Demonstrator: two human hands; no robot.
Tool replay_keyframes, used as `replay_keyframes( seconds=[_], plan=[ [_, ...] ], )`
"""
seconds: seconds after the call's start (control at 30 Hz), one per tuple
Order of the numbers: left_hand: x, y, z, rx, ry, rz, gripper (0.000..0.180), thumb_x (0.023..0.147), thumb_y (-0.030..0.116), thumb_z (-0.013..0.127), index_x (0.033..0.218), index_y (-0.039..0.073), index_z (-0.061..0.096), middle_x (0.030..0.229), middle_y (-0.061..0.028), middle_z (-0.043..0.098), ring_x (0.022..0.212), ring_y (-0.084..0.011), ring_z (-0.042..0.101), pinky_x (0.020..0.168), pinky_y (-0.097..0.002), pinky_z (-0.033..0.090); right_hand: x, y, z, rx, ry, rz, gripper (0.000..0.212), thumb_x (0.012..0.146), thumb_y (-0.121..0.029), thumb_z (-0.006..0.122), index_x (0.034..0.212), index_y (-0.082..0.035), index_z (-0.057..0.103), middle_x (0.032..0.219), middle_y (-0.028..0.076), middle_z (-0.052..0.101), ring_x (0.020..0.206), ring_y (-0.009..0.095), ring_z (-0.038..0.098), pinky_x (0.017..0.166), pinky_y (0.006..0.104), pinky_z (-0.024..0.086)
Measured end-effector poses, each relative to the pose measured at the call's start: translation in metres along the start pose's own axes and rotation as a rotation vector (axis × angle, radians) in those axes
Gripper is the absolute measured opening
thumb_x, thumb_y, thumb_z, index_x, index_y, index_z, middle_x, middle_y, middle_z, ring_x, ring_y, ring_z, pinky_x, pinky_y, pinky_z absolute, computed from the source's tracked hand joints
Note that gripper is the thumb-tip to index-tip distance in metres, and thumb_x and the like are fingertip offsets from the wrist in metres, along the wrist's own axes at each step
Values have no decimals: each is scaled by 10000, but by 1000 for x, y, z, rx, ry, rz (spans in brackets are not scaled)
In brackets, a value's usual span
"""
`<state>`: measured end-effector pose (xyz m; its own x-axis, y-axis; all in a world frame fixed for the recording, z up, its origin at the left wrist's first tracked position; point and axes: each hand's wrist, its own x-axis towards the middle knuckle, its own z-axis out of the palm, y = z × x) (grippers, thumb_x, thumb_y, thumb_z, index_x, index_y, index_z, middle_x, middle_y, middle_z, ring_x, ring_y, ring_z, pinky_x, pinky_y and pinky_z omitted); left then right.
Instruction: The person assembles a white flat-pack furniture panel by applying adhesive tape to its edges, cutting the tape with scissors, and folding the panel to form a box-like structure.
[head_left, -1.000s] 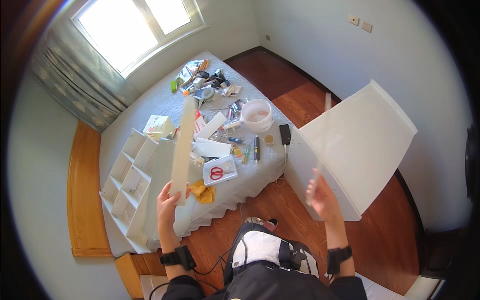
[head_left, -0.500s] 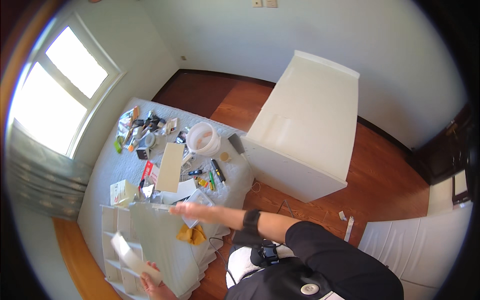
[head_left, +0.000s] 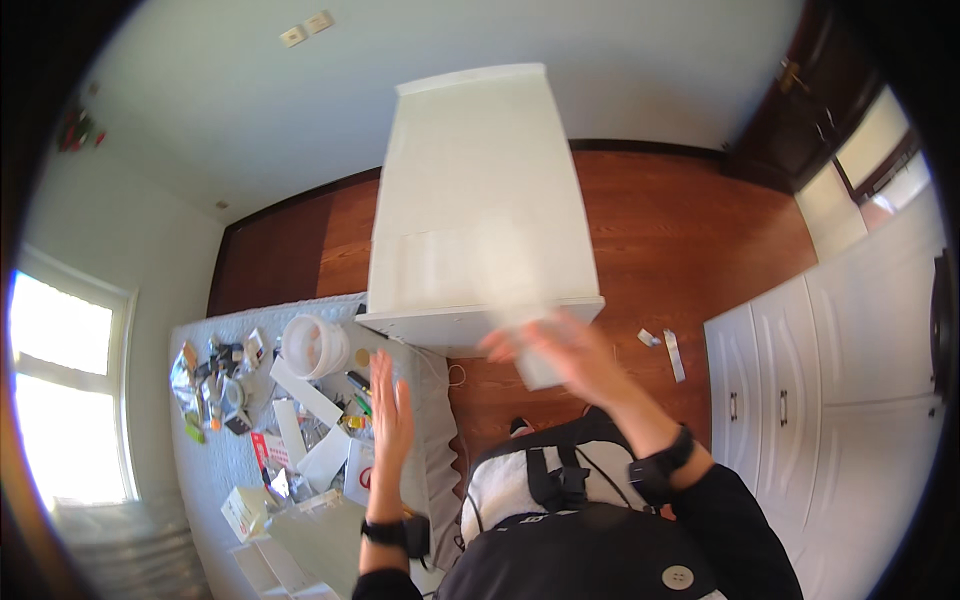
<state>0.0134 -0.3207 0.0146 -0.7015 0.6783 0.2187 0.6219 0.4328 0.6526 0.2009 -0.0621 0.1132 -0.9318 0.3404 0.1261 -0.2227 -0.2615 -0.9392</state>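
Observation:
My right hand is closed round a slim white board, smeared by motion. The board hangs in front of the large white cabinet, its upper part overlapping the cabinet's top. To the left, my left hand is raised above the bed's edge with its fingers stretched, holding nothing. Nearest to it lie a green marker and a small yellow item. Further off on the bed stands a white bucket.
The quilted bed carries several white boards, small tools and a pale-green panel. White wardrobe doors rise on the right. White scraps lie on the wooden floor; a dark door stands beyond.
My view has swung right. The white board went from my left hand to my right, which moved from the bed to the cabinet. My left hand came up, free of it.

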Motion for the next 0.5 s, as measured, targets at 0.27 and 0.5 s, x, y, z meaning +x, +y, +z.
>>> replay_keyframes(
  seconds=[0.27, 0.5],
  plan=[
    [126, -42, 163, 630, -65, -140, 580, 1057, 333, 405, 1440, -103, 412, 1587, -234, 306, 1515, -362, 189, 1238, -477, 142, -192, -80, -186, -338, 1177, 60, 396, 1074, -272, 447, 1317, 26, 541, 1217, 158, 661, 1056, 186, 636, 972, 336, 505],
    [93, 65, 272, 619, 1, -53, 575, 1057, 319, 397, 1400, -141, 439, 1568, -242, 333, 1509, -364, 203, 1238, -480, 148, -277, -85, -276, -366, 1386, 152, 385, 1070, -289, 470, 1306, 0, 566, 1180, 143, 685, 1051, 180, 646, 982, 340, 491]
  ],
)
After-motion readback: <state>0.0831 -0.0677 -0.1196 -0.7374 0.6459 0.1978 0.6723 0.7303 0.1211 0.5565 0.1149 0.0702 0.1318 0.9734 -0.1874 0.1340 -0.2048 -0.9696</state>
